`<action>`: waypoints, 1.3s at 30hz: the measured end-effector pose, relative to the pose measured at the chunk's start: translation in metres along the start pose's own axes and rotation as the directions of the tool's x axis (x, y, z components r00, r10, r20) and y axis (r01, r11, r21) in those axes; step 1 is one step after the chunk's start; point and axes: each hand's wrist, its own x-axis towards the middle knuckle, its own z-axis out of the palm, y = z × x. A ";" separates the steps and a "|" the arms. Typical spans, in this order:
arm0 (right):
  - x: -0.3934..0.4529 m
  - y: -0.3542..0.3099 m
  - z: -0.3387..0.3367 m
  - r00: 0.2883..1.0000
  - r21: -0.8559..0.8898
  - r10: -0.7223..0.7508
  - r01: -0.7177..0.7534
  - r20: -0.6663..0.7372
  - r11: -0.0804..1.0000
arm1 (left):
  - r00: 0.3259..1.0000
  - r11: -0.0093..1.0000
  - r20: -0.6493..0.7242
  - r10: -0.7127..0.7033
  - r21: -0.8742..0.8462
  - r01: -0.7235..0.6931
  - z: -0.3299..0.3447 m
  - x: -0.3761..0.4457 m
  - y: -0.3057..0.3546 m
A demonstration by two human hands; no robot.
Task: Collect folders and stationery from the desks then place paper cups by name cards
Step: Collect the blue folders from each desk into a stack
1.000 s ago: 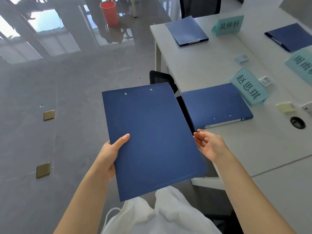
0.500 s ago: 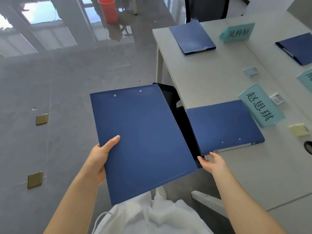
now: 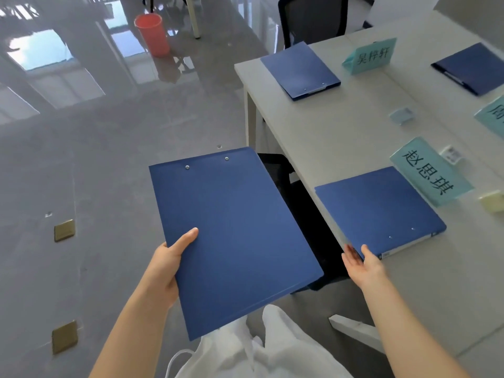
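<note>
My left hand [image 3: 170, 264] grips a blue folder [image 3: 234, 236] by its left edge, thumb on top, holding it above the floor. My right hand [image 3: 362, 264] is open, its fingers straight and touching the near corner of a second blue folder [image 3: 379, 211] that lies at the desk's front edge. A third blue folder [image 3: 300, 69] lies at the desk's far corner and a fourth [image 3: 471, 66] at the far right. Teal name cards [image 3: 429, 173] [image 3: 371, 55] stand on the desk, with small sticky-note pads [image 3: 401, 114] [image 3: 492, 201] near them.
The white desk [image 3: 341, 132] fills the right side. A black chair [image 3: 297, 203] is tucked under it beside the held folder, another chair [image 3: 313, 20] stands at the far end. A red bucket [image 3: 151, 34] is on the glossy grey floor. White cloth [image 3: 259, 350] hangs below me.
My right hand moved forward and right from the held folder to the corner of the folder on the desk. The view shifted closer to the desk.
</note>
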 end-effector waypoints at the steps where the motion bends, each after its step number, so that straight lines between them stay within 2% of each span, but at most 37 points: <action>1: -0.006 0.001 0.003 0.999 0.076 -0.037 0.035 0.024 0.997 | 1.000 1.000 0.009 -0.005 0.004 0.005 -0.001 0.004 0.002; 4: -0.027 0.005 0.011 0.992 0.203 -0.110 0.094 0.068 0.975 | 1.000 1.000 0.020 -0.016 0.018 0.016 -0.005 0.014 0.009; 9: -0.074 0.020 0.024 0.982 0.377 -0.044 -0.030 0.186 0.926 | 0.999 0.999 0.030 -0.030 0.025 0.029 -0.014 0.028 0.018; 15: -0.119 0.047 0.037 0.922 0.361 0.049 -0.199 0.384 0.911 | 0.998 0.999 0.045 -0.035 0.025 0.034 -0.028 0.041 0.029; 19: -0.131 0.065 0.040 0.847 0.200 0.092 -0.227 0.524 0.953 | 0.998 0.999 0.061 -0.027 0.045 0.025 -0.040 0.047 0.038; 23: -0.135 0.076 0.049 0.809 -0.039 0.065 -0.052 0.584 0.998 | 0.997 0.999 0.078 -0.010 0.054 0.006 -0.052 0.051 0.048; 27: -0.145 0.084 0.070 0.778 -0.274 0.085 0.116 0.622 0.955 | 0.998 0.999 0.067 0.018 0.039 -0.020 -0.067 0.053 0.059; 30: -0.150 0.088 0.086 0.742 -0.428 0.129 0.227 0.658 0.875 | 0.999 1.000 0.018 0.026 0.016 -0.027 -0.079 0.059 0.066; 34: -0.153 0.098 0.119 0.693 -0.618 0.210 0.413 0.690 0.669 | 0.998 0.998 -0.023 0.058 -0.032 -0.059 -0.091 0.070 0.078; 39: -0.160 0.111 0.177 0.689 -0.726 0.286 0.510 0.666 0.461 | 0.994 0.992 -0.071 0.079 -0.093 -0.086 -0.096 0.090 0.098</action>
